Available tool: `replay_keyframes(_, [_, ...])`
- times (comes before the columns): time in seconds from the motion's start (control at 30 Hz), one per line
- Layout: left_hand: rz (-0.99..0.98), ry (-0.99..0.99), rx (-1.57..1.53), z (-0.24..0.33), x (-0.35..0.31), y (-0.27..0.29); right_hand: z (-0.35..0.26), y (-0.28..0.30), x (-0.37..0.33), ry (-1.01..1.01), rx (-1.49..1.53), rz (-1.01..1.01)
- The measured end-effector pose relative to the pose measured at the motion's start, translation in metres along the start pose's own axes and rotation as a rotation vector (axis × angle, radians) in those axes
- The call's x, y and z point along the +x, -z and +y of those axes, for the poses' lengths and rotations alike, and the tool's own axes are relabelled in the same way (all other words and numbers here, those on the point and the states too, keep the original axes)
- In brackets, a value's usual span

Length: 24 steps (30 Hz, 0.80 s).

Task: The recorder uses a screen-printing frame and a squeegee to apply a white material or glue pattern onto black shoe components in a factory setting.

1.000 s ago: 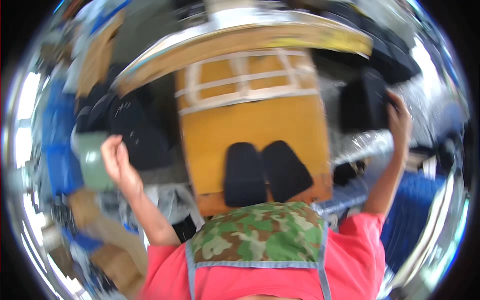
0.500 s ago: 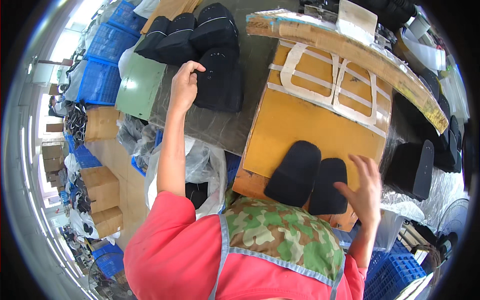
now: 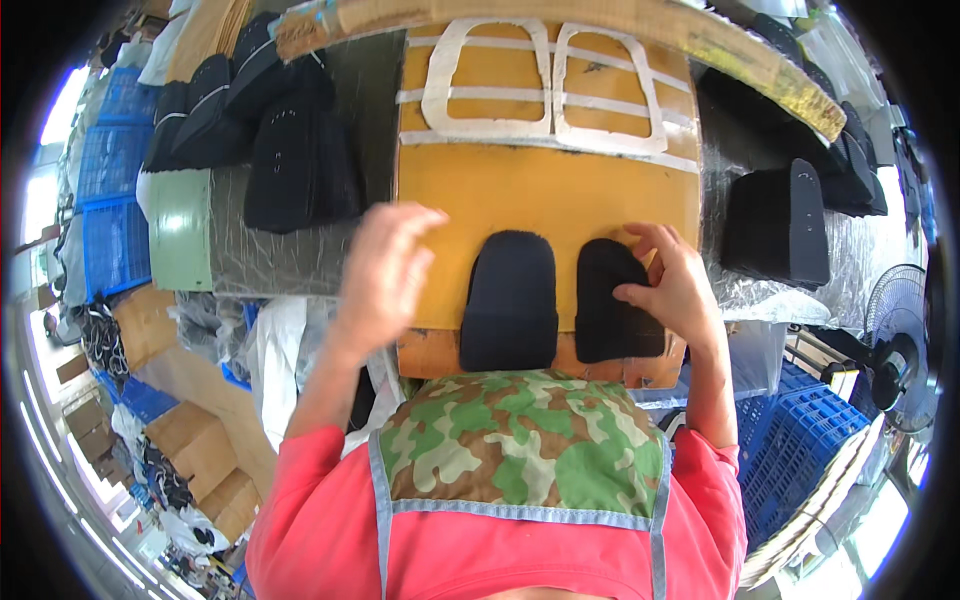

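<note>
Two black, round-ended fabric pads lie side by side on a yellow board. The left pad (image 3: 508, 300) seems to rest over another dark layer showing at its left edge. My right hand (image 3: 680, 285) is at the upper right edge of the right pad (image 3: 612, 310), thumb on its face and curled fingers around the edge. My left hand (image 3: 385, 275) hovers left of the left pad over the board's left edge, touching nothing. It is smeared by motion, but its fingers look apart and nothing shows in them.
Two pale frame-shaped outlines (image 3: 490, 128) and tape strips lie across the far part of the board (image 3: 430, 185). A wooden beam (image 3: 560, 14) arches behind it. Stacks of black pads stand left (image 3: 300, 180) and right (image 3: 770, 230). Blue crates (image 3: 800, 450) and a fan (image 3: 890, 350) are at right.
My view has turned toward the board. My left hand has come from the left stack to the board's edge. My right hand has moved from above the right pad onto its edge.
</note>
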<state>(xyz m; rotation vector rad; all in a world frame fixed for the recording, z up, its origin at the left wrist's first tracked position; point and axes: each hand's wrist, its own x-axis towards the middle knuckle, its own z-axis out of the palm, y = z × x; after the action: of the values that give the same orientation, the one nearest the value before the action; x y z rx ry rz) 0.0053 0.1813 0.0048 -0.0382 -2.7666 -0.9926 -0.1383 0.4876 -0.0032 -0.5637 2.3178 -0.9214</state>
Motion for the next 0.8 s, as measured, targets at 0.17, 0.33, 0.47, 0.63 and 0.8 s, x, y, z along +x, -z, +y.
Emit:
replay_keyframes(0.17, [-0.272,-0.032,0.118,0.021,-0.025,-0.064,0.02,0.019,0.062,0.175,0.15,0.333])
replay_keyframes(0.33, [-0.215,-0.059,0.084,0.035,-0.013,-0.091,0.032,0.033,0.167,0.26,0.05,0.697])
replay_keyframes(0.47, [-0.203,-0.065,0.004,0.045,-0.007,-0.098,0.031,0.034,0.217,0.508,-0.196,0.786])
replay_keyframes(0.63, [-0.141,0.008,-0.105,0.045,-0.01,-0.099,0.02,0.028,0.222,0.472,-0.293,0.747])
replay_keyframes(0.8, [-0.055,-0.133,-0.056,0.039,-0.016,-0.108,0.014,0.011,0.223,0.559,-0.39,0.669])
